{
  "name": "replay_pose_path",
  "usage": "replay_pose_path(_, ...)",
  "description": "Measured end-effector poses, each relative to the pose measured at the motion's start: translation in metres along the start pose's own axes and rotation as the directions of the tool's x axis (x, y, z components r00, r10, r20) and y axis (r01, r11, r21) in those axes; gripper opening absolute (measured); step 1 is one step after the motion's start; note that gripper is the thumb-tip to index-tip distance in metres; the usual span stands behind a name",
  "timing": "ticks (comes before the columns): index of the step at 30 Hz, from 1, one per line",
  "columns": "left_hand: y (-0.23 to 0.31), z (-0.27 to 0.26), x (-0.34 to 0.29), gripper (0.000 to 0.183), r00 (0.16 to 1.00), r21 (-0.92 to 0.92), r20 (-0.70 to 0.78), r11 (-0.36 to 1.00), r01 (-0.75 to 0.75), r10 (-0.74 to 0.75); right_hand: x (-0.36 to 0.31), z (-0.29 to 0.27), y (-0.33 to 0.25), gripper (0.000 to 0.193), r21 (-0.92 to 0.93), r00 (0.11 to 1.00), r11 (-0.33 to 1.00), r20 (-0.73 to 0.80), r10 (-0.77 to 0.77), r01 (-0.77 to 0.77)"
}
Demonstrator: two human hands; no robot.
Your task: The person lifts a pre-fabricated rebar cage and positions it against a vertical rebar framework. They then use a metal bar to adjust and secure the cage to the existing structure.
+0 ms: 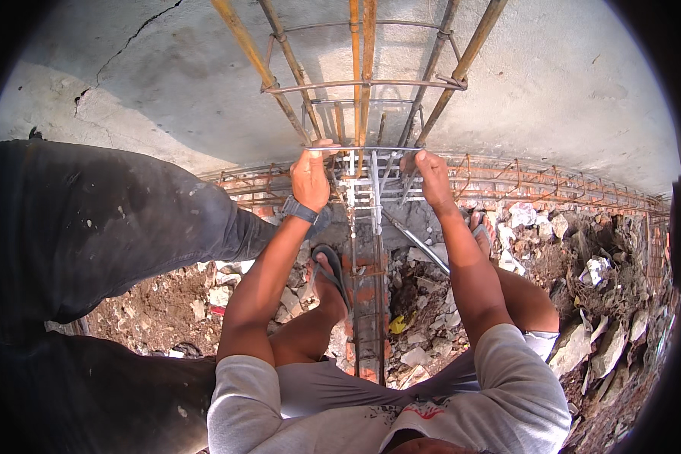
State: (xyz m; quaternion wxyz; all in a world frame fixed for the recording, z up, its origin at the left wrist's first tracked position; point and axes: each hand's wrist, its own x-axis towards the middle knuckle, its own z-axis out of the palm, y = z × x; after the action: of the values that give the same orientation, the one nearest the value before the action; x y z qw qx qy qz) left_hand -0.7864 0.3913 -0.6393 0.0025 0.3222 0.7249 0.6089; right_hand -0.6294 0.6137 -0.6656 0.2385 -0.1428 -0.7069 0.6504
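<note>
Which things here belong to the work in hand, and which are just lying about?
Apparently part of the work:
- Thin steel rod, held across by the left hand and right hand
- Upright rusty bars against the wall

Apparently just lying about:
- Broken rubble on the ground
- Yellow scrap
- Pale slabs at right

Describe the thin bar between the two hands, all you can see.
The thin bar is dark grey, apparently metal, and looks straight. It runs nearly level in the picture, crossing the rust-coloured bars. The left hand grips it near its left end, the right hand near its right. Its exact ends are unclear.
</note>
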Motion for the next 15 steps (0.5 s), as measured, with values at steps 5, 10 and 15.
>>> replay_pose_path(5, 0.002, 0.006, -0.001, 0.045, 1.0, -0.067, 0.024, 0.998, 0.017, -0.015, -0.001, -0.004, 0.0, 0.058, 0.032, 1.0, 0.999, 0.017, 0.019, -0.019)
replay_pose_path(10, -0.033, 0.012, 0.0, 0.052, 0.988, -0.556, -0.042, 0.825, 0.103, -0.152, 0.004, -0.005, 0.004, 0.06, 0.124, 0.996, 0.99, 0.072, 0.058, -0.067)
replay_pose_path(15, -0.045, 0.024, 0.015, 0.079, 0.894, -0.801, -0.077, 0.561, 0.208, -0.441, 0.008, -0.022, -0.007, 0.065, 0.183, 0.961, 0.944, 0.012, 0.276, -0.273)
